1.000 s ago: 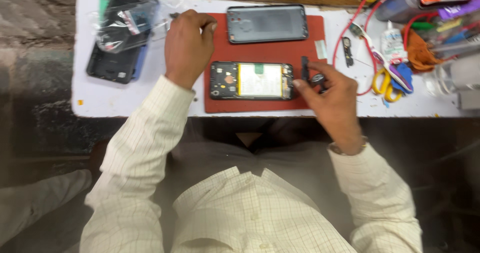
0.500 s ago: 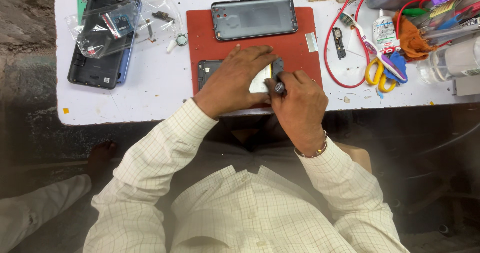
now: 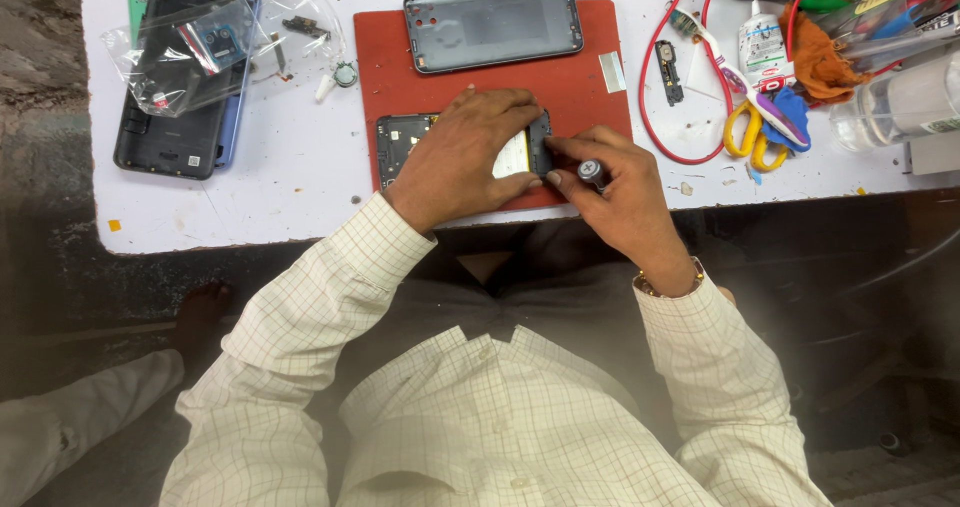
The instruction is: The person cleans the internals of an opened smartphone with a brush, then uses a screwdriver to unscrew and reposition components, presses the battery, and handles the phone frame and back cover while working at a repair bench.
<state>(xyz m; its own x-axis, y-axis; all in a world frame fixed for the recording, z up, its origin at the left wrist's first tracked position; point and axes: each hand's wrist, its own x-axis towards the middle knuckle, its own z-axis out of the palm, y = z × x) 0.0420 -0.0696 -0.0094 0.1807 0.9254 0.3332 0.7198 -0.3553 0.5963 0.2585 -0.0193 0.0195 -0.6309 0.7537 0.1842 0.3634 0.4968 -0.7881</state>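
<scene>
An opened phone with its inner parts showing lies on a red mat at the near edge of a white table. My left hand presses flat over the phone's middle and covers most of it. My right hand grips a small screwdriver upright, its round cap facing the camera, at the phone's right end. A grey back cover rests on the mat's far side.
At the left lie a dark phone shell under a clear plastic bag, plus small loose parts. On the right are a red cable, yellow-handled scissors, a glue bottle and clear containers.
My left hand came from the table's far left onto the opened phone and now covers it. My right hand stayed at the phone's right end with the screwdriver.
</scene>
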